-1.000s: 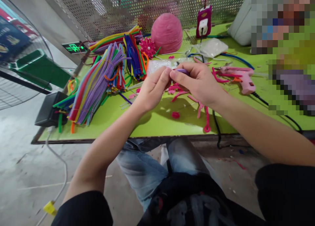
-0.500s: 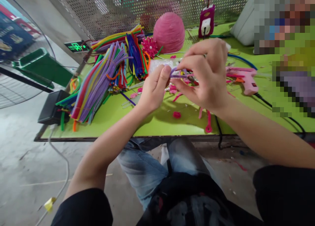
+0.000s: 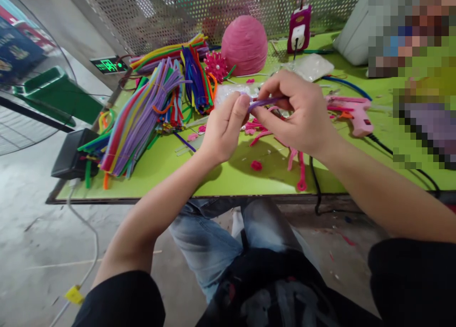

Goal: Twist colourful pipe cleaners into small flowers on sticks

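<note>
Above the green table (image 3: 228, 175), my left hand (image 3: 224, 129) pinches one end of a purple pipe cleaner (image 3: 263, 102). My right hand (image 3: 297, 115) is closed round the other part of the same purple pipe cleaner, fingers curled over it. Both hands meet just over a scatter of pink pipe cleaner pieces (image 3: 297, 163) lying on the table. How the purple piece is bent inside my right hand is hidden.
A big bundle of coloured pipe cleaners (image 3: 142, 115) lies at the left. A pink ball (image 3: 244, 44) and a pink flower (image 3: 215, 66) stand at the back. A pink glue gun (image 3: 351, 113) with a black cable lies at the right. A black box (image 3: 69, 153) sits at the table's left corner.
My right hand rose with spread fingers half a second ago and has come back down, curled over the purple pipe cleaner. My left hand has stayed in place, pinching.
</note>
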`<state>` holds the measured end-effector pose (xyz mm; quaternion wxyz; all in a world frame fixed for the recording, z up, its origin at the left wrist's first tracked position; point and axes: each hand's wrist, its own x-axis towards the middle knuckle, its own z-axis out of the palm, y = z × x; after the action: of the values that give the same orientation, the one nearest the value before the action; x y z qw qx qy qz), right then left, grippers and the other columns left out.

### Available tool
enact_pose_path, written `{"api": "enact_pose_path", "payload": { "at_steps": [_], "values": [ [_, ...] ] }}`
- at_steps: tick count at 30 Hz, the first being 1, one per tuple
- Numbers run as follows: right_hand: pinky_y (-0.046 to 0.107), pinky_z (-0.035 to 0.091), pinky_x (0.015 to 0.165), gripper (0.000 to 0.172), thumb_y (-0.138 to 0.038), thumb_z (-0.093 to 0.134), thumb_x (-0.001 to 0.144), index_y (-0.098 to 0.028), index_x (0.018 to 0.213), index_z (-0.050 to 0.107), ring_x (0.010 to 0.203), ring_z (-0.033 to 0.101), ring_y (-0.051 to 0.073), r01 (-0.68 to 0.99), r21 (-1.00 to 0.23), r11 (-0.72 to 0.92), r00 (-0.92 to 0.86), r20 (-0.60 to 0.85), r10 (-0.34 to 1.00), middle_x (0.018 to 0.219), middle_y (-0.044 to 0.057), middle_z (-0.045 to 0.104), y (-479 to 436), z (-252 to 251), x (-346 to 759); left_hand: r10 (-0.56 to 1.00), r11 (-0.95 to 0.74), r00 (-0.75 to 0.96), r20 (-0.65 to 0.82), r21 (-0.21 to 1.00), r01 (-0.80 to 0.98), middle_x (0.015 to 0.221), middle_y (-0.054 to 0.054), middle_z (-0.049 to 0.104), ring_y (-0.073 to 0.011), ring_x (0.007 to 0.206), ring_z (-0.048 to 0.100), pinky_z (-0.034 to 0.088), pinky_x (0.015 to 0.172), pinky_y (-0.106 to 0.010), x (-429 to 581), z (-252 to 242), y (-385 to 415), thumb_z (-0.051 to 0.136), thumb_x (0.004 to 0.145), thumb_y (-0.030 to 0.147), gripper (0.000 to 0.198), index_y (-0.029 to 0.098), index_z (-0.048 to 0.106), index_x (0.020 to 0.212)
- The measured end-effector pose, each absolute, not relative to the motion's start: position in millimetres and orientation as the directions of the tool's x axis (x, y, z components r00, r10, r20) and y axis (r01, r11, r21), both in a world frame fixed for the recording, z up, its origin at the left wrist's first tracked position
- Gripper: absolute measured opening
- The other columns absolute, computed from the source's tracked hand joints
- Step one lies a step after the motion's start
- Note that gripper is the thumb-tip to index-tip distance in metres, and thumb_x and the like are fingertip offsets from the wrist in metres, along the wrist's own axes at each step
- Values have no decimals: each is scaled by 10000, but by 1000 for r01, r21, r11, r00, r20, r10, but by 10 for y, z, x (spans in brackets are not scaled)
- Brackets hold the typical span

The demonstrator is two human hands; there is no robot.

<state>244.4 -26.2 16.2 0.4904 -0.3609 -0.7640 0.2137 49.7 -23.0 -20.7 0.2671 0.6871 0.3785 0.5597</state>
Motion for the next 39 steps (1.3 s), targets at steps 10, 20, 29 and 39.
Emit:
{"api": "enact_pose_path", "payload": {
  "at_steps": [10, 20, 29, 39],
  "values": [
    [256, 435, 628, 481, -578, 1007, 857, -235, 847, 671, 681, 465, 109, -78, -877, 474, -376, 467, 800, 762, -44, 566, -200, 257, 2436, 699, -712, 185, 690, 649, 268, 680, 7, 551, -163, 608, 513, 438, 629, -373, 404, -215, -204, 476, 1062, 883, 653, 277, 571, 840],
    [248, 459, 646, 529, -512, 1119, 722, -209, 841, 702, 710, 526, 104, -232, -939, 252, -427, 332, 841, 776, -38, 635, -189, 291, 2448, 595, -803, 352, 723, 546, 238, 644, 12, 509, -147, 586, 552, 400, 568, -330, 312, -161, -86, 525, 993, 952, 713, 263, 583, 818],
    [360, 555, 916, 282, -387, 923, 961, -258, 977, 673, 947, 652, 196, 111, -714, 691, -157, 674, 722, 1040, 27, 698, -271, 155, 2415, 729, -681, 138, 670, 730, 52, 671, 17, 529, -122, 543, 450, 362, 548, -325, 456, -247, -206, 601, 1083, 765, 569, 253, 629, 836],
    [526, 553, 1177, 297, -443, 548, 1196, -324, 1142, 815, 1285, 731, 316, 565, -230, 792, -471, 699, 538, 1245, 78, 840, -258, 151, 2530, 834, -549, 110, 540, 833, 69, 588, 5, 511, -137, 514, 516, 450, 491, -326, 554, -147, -263, 536, 1092, 790, 657, 250, 551, 717]
  ]
}}
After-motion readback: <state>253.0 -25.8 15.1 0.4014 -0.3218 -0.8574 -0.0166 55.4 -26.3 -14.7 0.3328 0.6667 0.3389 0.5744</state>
